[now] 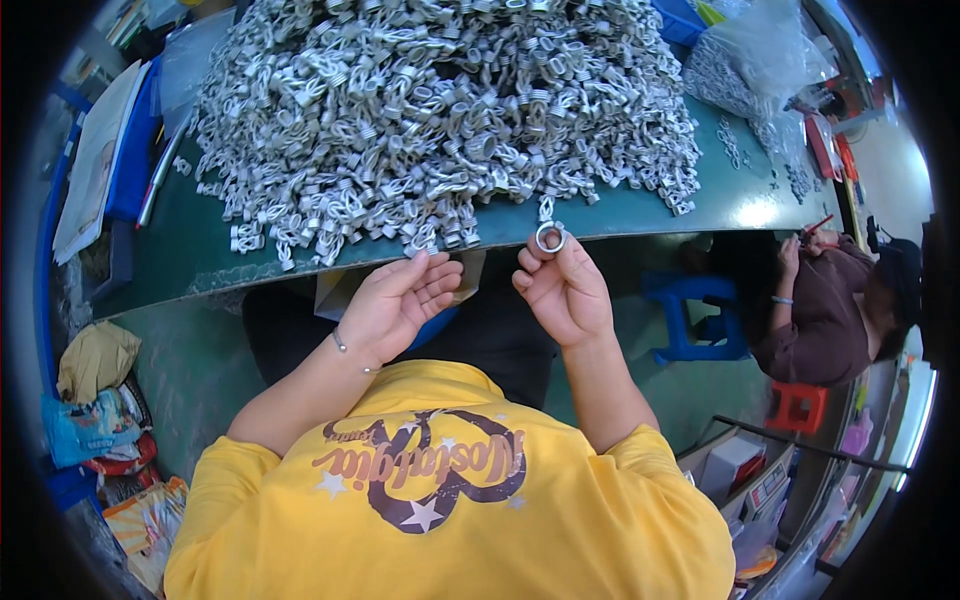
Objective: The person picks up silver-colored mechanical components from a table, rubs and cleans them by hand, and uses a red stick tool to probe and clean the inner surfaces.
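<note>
A large heap of small silver metal pieces [420, 110], with ring-shaped ends and twisted loops, is piled on the green table [640, 212]. At the table's near edge, my right hand [572, 295] pinches one silver ring piece [549, 237] between thumb and fingers. Its round opening faces up, and a looped part extends beyond it toward the heap. My left hand [395, 305] is half turned palm up, fingers spread and slightly curled. Its fingertips are beside loose pieces at the heap's front edge, and nothing shows in its grasp.
Clear plastic bags [745, 75] of small parts stand at the far right. Papers [100, 165] and a pen [152, 185] lie at the left. A blue stool [700, 310] is under the table's right side, and a person [820, 310] sits beyond it.
</note>
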